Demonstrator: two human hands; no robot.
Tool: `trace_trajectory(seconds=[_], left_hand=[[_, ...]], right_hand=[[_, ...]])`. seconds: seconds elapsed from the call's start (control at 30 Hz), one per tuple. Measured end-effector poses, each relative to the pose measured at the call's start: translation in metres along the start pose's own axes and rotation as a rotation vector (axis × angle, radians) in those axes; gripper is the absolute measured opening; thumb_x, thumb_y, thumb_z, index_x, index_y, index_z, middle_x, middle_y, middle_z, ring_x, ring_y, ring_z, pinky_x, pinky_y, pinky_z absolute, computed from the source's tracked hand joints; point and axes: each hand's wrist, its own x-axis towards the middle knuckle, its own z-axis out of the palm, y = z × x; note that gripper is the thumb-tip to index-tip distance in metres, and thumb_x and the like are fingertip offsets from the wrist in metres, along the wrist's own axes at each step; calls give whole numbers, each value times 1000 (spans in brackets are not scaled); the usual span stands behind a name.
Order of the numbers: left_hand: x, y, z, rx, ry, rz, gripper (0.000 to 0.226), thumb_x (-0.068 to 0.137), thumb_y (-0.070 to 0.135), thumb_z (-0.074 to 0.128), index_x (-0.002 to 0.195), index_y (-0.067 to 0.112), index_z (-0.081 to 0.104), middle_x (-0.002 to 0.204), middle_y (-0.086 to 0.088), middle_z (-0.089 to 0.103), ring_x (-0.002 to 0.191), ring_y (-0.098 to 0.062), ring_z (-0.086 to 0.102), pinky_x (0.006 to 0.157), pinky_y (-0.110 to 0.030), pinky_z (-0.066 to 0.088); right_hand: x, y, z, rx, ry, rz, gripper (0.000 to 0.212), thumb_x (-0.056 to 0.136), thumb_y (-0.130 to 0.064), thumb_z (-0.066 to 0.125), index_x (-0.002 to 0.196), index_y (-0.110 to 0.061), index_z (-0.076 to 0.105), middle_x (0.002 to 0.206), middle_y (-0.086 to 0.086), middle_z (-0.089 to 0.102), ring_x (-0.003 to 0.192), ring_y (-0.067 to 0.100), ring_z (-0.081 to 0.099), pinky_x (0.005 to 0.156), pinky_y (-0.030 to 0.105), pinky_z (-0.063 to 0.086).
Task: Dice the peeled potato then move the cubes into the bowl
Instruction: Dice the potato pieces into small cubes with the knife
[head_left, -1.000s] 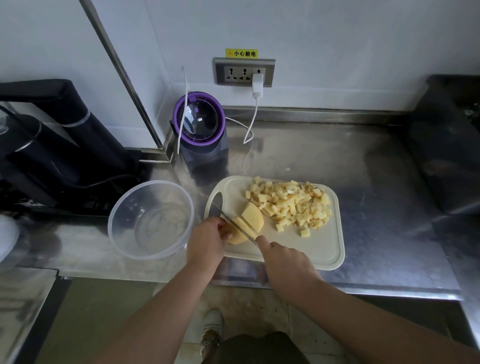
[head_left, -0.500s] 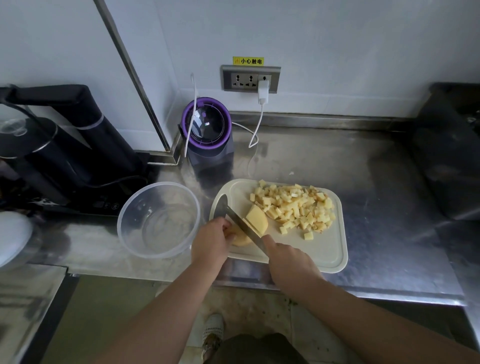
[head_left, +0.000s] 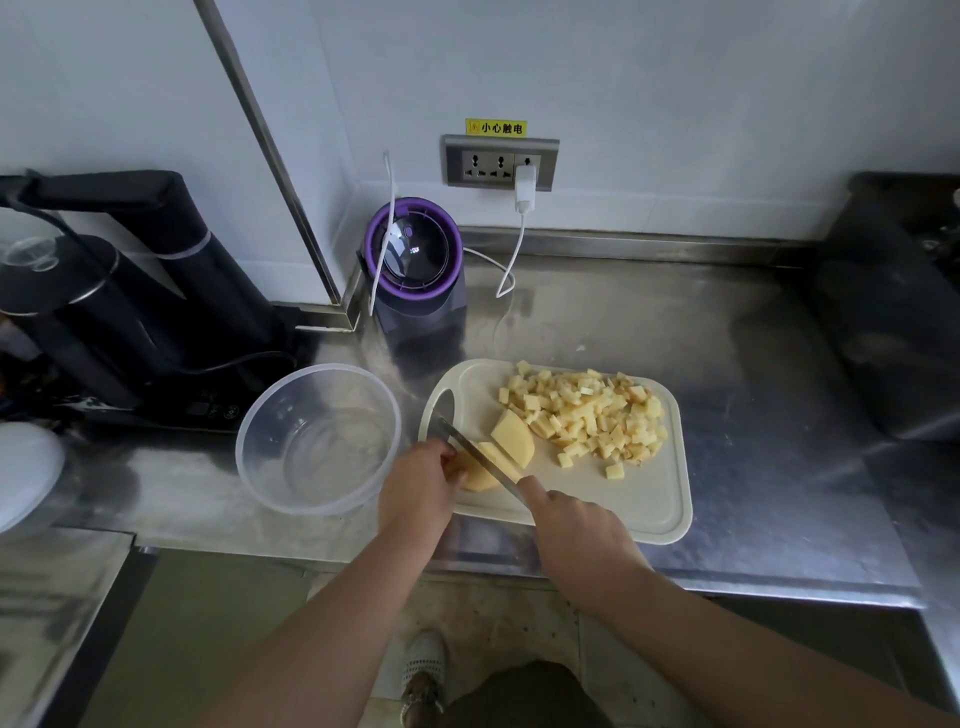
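Step in hand: slicing, judged from blade and hands. Dicing is partly done, nothing transferred.

Left hand (head_left: 418, 488): fingers curled down onto the uncut potato piece (head_left: 475, 477), pinning it at the near-left corner of the cutting board (head_left: 641, 501). Right hand (head_left: 576, 530): closed round the handle of the knife (head_left: 467, 448) (the handle itself is hidden in the fist).

Key relation: the blade runs diagonally from the right hand, near and right, toward the far left, and crosses the top of the potato piece just beside the left fingertips. The piece lies between the two hands, with the left hand touching it. A cut slice (head_left: 514, 439) leans on the far-right side of the blade, touching the edge of the cubes (head_left: 587, 415), which are heaped over the board's far-right part.

Bowl (head_left: 317, 370): clear, no cubes in it, on the steel counter (head_left: 753, 364) just left of the board, nearer the left hand.

Judgement: the next cut needs the fingertips kept back from the blade line; the cubes must later travel left across the board.
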Motion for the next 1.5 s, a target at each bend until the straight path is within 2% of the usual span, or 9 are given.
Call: trace_trajectory(seconds=[0.3, 0.53, 0.7, 0.77, 0.9, 1.0, 1.13, 1.23, 1.5], left_hand=[[3, -1, 2, 45, 5, 12, 20, 87, 24, 68, 107, 19, 66, 102, 3, 69, 94, -18, 64, 81, -35, 51], [3, -2, 1, 99, 9, 19, 20, 88, 26, 68, 106, 21, 64, 101, 5, 68, 93, -16, 64, 80, -35, 52], [1, 8, -16, 186, -149, 9, 21, 91, 19, 62, 112, 17, 64, 106, -1, 68, 100, -21, 63, 84, -33, 50], [-2, 17, -42, 314, -240, 35, 11, 91, 14, 57, 93, 17, 67, 91, -3, 67, 96, -25, 64, 76, -32, 49], [15, 58, -92, 346, -98, 216, 14, 93, 20, 56, 95, 24, 69, 94, 6, 67, 89, -17, 63, 79, -35, 51], [34, 89, -87, 480, -374, 335, 16, 94, 24, 56, 90, 24, 71, 92, 8, 67, 89, -13, 63, 78, -31, 50], [52, 99, -62, 744, -664, 260, 20, 94, 32, 53, 88, 21, 68, 76, 2, 63, 80, -20, 64, 73, -31, 48], [56, 98, -53, 776, -737, 240, 29, 93, 37, 55, 102, 14, 69, 68, 2, 55, 66, -17, 55, 63, -27, 44], [66, 94, -45, 668, -723, 178, 30, 86, 38, 65, 103, 13, 70, 93, -2, 63, 59, -13, 54, 57, -23, 42]], right_hand=[[10, 4, 5, -26, -39, -6, 56, 97, -20, 59, 142, -22, 26, 100, 0, 61, 80, 14, 64, 73, 25, 57], [25, 3, 13, -41, -69, -6, 51, 98, -19, 57, 140, -20, 27, 88, -4, 48, 73, 11, 54, 59, 21, 41], [22, 7, 16, -21, -65, 4, 51, 98, -20, 57, 140, -21, 28, 91, -3, 51, 76, 12, 57, 61, 20, 44], [23, 8, 17, -10, -59, 6, 52, 98, -21, 58, 140, -22, 27, 88, -5, 49, 71, 10, 53, 56, 18, 38], [24, 7, 19, -14, -51, 13, 52, 97, -21, 58, 140, -21, 27, 82, -6, 44, 70, 11, 53, 57, 23, 41], [24, 7, 20, -14, -50, 16, 50, 97, -20, 57, 138, -21, 28, 84, -4, 47, 76, 15, 60, 62, 26, 47], [24, 8, 19, -13, -59, 8, 49, 98, -20, 56, 139, -20, 28, 86, -2, 49, 76, 14, 59, 62, 25, 46], [24, 10, 17, 9, -73, 0, 50, 98, -20, 56, 139, -21, 28, 87, -2, 48, 76, 14, 57, 63, 25, 45], [28, 14, 14, 32, -107, 7, 52, 97, -18, 59, 140, -20, 29, 87, -1, 49, 78, 15, 56, 70, 28, 51]])
